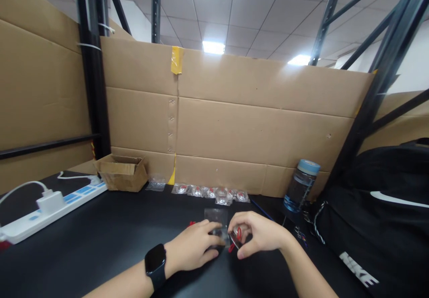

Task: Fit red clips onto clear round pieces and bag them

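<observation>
My left hand (196,244), with a black watch (155,264) on the wrist, pinches a small clear plastic bag (216,220) over the black table (100,240). My right hand (258,233) is closed around a small item with red parts (236,237), held right at the bag's edge. The two hands touch near the middle of the table. What exactly the small red item is, I cannot make out.
A row of several small filled clear bags (214,193) lies along the cardboard wall (234,128). An open cardboard box (121,171) and a white power strip (53,206) sit at the left. A water bottle (301,185) and a black bag (378,217) stand at the right.
</observation>
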### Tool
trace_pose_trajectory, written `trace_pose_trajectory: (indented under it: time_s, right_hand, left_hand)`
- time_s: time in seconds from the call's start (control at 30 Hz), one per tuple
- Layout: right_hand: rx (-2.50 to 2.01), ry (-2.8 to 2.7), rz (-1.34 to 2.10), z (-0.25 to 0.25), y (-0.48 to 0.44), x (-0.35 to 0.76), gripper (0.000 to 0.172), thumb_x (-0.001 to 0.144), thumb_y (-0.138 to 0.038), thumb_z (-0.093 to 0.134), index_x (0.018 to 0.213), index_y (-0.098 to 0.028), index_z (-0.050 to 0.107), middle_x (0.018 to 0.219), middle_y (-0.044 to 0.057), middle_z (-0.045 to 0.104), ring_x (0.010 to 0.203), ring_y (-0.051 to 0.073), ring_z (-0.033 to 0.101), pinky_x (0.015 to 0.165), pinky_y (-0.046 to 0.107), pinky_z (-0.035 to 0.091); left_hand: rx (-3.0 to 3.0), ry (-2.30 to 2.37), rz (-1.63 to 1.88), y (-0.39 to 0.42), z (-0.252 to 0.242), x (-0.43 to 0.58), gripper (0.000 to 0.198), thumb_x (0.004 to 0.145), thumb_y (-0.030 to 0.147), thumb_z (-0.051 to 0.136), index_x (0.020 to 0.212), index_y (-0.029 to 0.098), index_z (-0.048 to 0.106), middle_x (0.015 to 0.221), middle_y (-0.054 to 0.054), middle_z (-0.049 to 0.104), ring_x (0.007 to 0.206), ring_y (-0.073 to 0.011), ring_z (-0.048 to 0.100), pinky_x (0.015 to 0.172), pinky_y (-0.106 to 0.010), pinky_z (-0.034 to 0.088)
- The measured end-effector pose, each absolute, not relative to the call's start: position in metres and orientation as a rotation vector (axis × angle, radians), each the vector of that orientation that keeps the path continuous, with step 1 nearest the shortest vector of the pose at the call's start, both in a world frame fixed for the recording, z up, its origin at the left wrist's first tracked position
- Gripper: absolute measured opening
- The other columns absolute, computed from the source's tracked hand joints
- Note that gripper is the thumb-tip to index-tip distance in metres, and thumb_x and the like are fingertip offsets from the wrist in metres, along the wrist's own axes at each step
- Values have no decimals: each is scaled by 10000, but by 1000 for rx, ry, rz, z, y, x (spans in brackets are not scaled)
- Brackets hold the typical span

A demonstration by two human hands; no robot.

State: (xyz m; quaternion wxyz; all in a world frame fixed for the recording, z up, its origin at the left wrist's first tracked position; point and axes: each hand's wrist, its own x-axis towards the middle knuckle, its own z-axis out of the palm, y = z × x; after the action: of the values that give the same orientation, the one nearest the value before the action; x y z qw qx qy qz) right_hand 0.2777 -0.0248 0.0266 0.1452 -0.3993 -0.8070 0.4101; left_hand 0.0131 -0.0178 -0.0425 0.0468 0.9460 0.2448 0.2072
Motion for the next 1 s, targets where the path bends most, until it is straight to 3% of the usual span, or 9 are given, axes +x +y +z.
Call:
trace_pose_trajectory:
  time_s: [0.1,0.2,0.4,0.5,0.63,0.77,1.0]
  right_hand:
    - [-1080,-2367,1158,37,-35,274,555,593,-415,888,1085,-228,713,1096,44,641,805,166,653,743,273,545]
    - [-1089,-2442,1126,36,-40,267,511,665,-419,841,1123,-236,706,1046,42,658,810,176,650,755,277,535]
    - [-1400,-2468,555,11,-32,254,608,635,-315,847,1209,-256,655,1060,59,673,980,244,606,831,299,472]
    - [-1462,-2525,522,7,-29,254,461,654,-344,839,1078,-234,696,925,44,677,903,226,606,759,271,449]
    - [-1451,-2579,505,7,-26,256,409,646,-382,850,1007,-231,728,877,35,686,862,214,610,736,259,431]
    - [-1401,-2647,480,3,-25,256,308,706,-389,814,963,-229,758,854,32,699,835,208,618,744,266,432]
    - [-1394,-2589,427,0,-24,252,324,692,-377,843,968,-230,761,948,46,669,881,206,615,756,259,449]
  left_hand:
    - [2907,811,616,-18,-44,11,357,926,419,607,1283,416,625,1405,-26,562,1210,-303,553,1000,-466,469]
    - [2927,784,610,-17,-42,8,375,930,509,580,1297,441,605,1351,-9,600,1309,-334,469,1070,-534,395]
    - [2955,708,533,-13,-39,2,480,960,540,512,1408,367,508,1451,-49,536,1356,-297,466,1083,-474,396]
    - [2963,720,501,-11,-41,1,493,953,539,527,1408,350,504,1476,-65,518,1364,-297,466,1073,-464,399]
    - [2955,711,529,-10,-41,3,497,937,498,575,1395,320,507,1457,-82,538,1337,-275,502,1079,-440,387]
    - [2935,677,530,-12,-38,4,368,936,443,591,1276,303,588,1431,-68,563,1325,-251,519,1084,-413,386]
    - [2882,553,450,-4,-34,-6,383,920,390,612,1303,389,618,1449,-28,558,1363,-268,491,1134,-450,341]
